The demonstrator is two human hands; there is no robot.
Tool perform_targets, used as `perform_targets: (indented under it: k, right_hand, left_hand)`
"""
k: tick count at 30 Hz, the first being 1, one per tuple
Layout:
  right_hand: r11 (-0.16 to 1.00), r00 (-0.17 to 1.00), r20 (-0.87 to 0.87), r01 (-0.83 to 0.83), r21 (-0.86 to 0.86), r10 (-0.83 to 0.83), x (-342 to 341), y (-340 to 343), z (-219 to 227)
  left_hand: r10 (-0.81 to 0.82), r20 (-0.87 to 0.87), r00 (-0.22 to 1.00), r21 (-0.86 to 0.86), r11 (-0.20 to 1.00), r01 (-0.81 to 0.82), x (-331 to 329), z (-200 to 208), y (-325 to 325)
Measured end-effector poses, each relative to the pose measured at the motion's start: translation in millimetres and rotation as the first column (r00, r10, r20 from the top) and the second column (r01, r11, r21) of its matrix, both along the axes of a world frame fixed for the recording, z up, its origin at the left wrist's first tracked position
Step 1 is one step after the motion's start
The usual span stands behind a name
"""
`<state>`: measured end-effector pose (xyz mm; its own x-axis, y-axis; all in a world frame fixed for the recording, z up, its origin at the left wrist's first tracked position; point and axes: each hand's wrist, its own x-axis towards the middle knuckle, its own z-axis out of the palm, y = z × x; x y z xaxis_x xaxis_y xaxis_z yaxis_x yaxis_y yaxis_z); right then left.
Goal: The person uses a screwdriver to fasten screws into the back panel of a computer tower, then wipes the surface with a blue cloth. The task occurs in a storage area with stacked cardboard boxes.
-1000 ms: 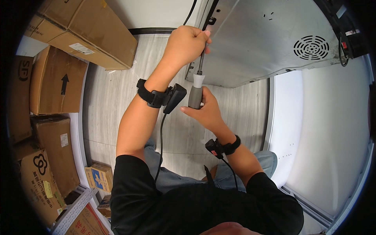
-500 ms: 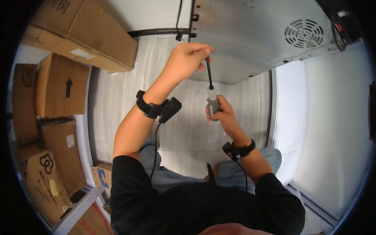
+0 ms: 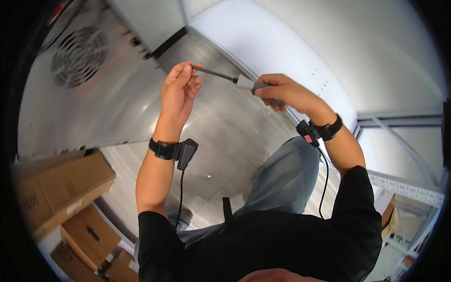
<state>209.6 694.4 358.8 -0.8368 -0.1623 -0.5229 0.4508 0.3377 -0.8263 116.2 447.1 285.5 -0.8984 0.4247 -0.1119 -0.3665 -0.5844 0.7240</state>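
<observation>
A screwdriver point(image 3: 244, 82) with a grey handle and a dark shaft is held between my two hands, slanting down to the right. My right hand point(image 3: 287, 92) wraps round its handle. At the other end, my left hand point(image 3: 180, 87) pinches the tip of the shaft between thumb and fingers; whatever small piece may sit at the tip is hidden. To the left of my left hand stands a large metal cabinet panel point(image 3: 117, 105) with a round vent grille point(image 3: 80, 56). Neither hand touches the panel.
Cardboard boxes point(image 3: 70, 190) are stacked at the lower left. A white wall panel point(image 3: 282, 51) runs along the right behind my right hand. Metal shelving point(image 3: 404, 185) stands at the lower right. Grey wood-look floor point(image 3: 221, 136) lies below my hands. Cables hang from both wrist straps.
My view and body have turned right, so the metal panel and boxes now lie on the left. The screwdriver has swung from near upright to slanting, both hands still on it.
</observation>
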Motion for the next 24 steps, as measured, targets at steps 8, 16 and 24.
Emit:
perform_targets:
  k: [8,16,24]
  right_hand:
    - [0.919,0.939,0.151,0.336,-0.206,-0.31,62.7,154.5,-64.0]
    - [0.508,0.678,0.396,0.73,-0.456,-0.619,156.0,211.0,-192.3]
    - [0.23,0.35,0.272,0.891,-0.39,-0.896,154.4,230.4,-218.4]
  left_hand:
    - [-0.359,0.129,0.925,-0.199,0.904,0.378,-6.4,-76.0,179.5]
    - [-0.385,0.142,0.912,-0.483,0.777,0.403,-28.7,-155.7,311.2]
    - [-0.548,-0.176,0.817,-0.817,0.545,0.189,7.1,-209.1,429.1]
